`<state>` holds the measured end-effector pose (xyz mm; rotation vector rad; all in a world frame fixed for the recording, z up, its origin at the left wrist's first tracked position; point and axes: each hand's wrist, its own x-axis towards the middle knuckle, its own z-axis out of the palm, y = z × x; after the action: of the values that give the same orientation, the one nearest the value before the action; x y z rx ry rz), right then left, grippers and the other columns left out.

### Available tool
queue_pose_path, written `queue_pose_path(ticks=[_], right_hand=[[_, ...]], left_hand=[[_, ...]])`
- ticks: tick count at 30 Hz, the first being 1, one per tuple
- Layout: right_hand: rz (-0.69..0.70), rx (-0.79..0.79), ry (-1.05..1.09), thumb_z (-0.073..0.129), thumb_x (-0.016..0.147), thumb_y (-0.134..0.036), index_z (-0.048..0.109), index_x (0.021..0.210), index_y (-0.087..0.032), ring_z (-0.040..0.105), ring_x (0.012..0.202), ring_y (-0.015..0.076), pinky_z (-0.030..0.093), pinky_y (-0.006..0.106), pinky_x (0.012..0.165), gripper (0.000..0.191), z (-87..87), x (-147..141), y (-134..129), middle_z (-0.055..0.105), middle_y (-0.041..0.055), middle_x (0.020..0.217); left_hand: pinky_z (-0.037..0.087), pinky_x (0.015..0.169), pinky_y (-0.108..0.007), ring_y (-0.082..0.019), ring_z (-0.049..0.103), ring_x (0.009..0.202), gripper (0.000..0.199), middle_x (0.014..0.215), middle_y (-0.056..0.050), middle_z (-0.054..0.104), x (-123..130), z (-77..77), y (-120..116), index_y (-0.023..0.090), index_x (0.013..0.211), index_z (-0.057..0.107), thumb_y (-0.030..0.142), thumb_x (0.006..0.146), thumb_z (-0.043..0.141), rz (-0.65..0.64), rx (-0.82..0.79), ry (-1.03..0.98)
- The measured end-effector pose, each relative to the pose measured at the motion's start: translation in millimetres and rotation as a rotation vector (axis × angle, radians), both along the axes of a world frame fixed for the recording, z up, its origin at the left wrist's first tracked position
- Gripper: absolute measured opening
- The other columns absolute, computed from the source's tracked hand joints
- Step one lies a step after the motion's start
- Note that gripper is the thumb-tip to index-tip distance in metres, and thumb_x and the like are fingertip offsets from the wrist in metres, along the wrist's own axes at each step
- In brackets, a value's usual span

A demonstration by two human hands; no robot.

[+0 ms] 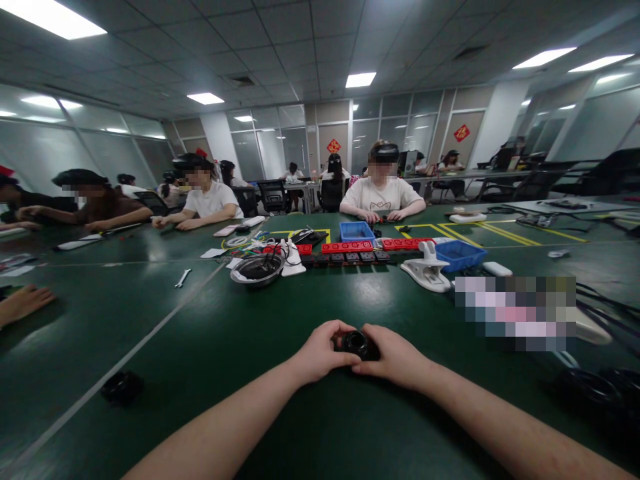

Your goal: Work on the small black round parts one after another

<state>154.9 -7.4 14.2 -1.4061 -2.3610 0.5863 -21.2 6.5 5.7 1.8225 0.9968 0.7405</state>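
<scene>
A small black ring-shaped part [356, 342] with a round hole in its top is on the green table [280, 427], between my two hands. My left hand [323, 353] curls round its left side, thumb at the front. From the right, my right hand [393, 357] closes round the same part, and the two thumb tips meet in front of it. The fingers hide its lower sides, so I cannot tell whether it rests on the tabletop. Off to the left lies another dark black piece [123, 388], blurred.
Ahead are a metal bowl [257, 268], red power strips [347, 247], a white clamp stand [427, 270] and blue trays [356, 231]. A wrench [183, 278] lies left. Black coiled items [590, 393] sit right. A person [383, 190] sits opposite; another person's hand [30, 303] is at left.
</scene>
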Motion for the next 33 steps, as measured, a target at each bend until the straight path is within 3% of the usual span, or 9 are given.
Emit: queue_pose_path(ticks=[3,6,10,20,26,30,33], right_hand=[[0.151,-0.063,0.132,0.064,0.059,-0.042,0.050,0.103,-0.018,0.050,0.085,0.0213,0.038,0.031,0.071,0.052,4.1,8,2,0.055,0.0059,0.096],[0.251,-0.198,0.242,0.061,0.065,-0.033,0.050,0.105,-0.017,0.051,0.084,0.0189,0.039,0.029,0.072,0.044,4.9,14,6,0.054,0.0045,0.096],[0.264,-0.323,0.272,0.056,0.070,-0.027,0.055,0.093,-0.014,0.051,0.073,0.0153,0.040,0.025,0.063,0.027,0.8,18,13,0.055,0.0022,0.084],[0.255,-0.312,0.285,0.056,0.068,-0.023,0.056,0.088,-0.014,0.050,0.077,0.0155,0.039,0.025,0.067,0.022,-2.1,18,14,0.055,0.0016,0.084],[0.164,-0.318,0.284,0.061,0.063,-0.024,0.052,0.088,-0.014,0.048,0.067,0.0125,0.037,0.021,0.057,0.028,-5.1,14,14,0.053,-0.0007,0.076],[-0.023,-0.124,0.106,0.065,0.055,-0.035,0.047,0.076,-0.016,0.046,0.060,0.0120,0.031,0.020,0.049,0.033,-9.2,4,8,0.051,-0.0015,0.068],[-0.128,0.055,-0.027,0.063,0.057,-0.037,0.047,0.074,-0.017,0.048,0.064,0.0149,0.032,0.023,0.053,0.032,-12.2,-6,1,0.053,0.0018,0.072]], left_hand=[[0.036,0.055,-0.020,-0.009,0.045,0.061,0.040,0.075,0.001,0.051,-2,8.9,0,0.015,0.095,0.054,0.022,0.058,0.067,-0.075,-0.045,-0.014],[0.036,0.055,-0.021,-0.009,0.045,0.062,0.041,0.078,0.000,0.052,-2,10.1,0,0.015,0.097,0.054,0.022,0.058,0.067,-0.081,-0.042,-0.015],[0.036,0.055,-0.020,-0.009,0.044,0.063,0.044,0.079,-0.001,0.051,-1,5.0,1,0.015,0.099,0.054,0.023,0.058,0.068,-0.070,-0.035,-0.024],[0.034,0.053,-0.019,-0.009,0.042,0.062,0.043,0.078,0.000,0.049,-1,7.5,-1,0.015,0.099,0.053,0.020,0.058,0.067,-0.075,-0.035,-0.029],[0.034,0.055,-0.020,-0.009,0.043,0.062,0.043,0.076,0.000,0.049,3,-4.2,0,0.014,0.093,0.053,0.024,0.055,0.070,-0.009,-0.011,-0.036],[0.034,0.057,-0.021,-0.011,0.045,0.066,0.044,0.075,0.001,0.048,6,-14.0,0,0.015,0.088,0.051,0.026,0.052,0.072,0.081,0.037,-0.025],[0.034,0.058,-0.022,-0.012,0.045,0.066,0.041,0.077,0.000,0.049,8,-16.9,-3,0.016,0.087,0.050,0.024,0.053,0.071,0.133,0.062,-0.027]])
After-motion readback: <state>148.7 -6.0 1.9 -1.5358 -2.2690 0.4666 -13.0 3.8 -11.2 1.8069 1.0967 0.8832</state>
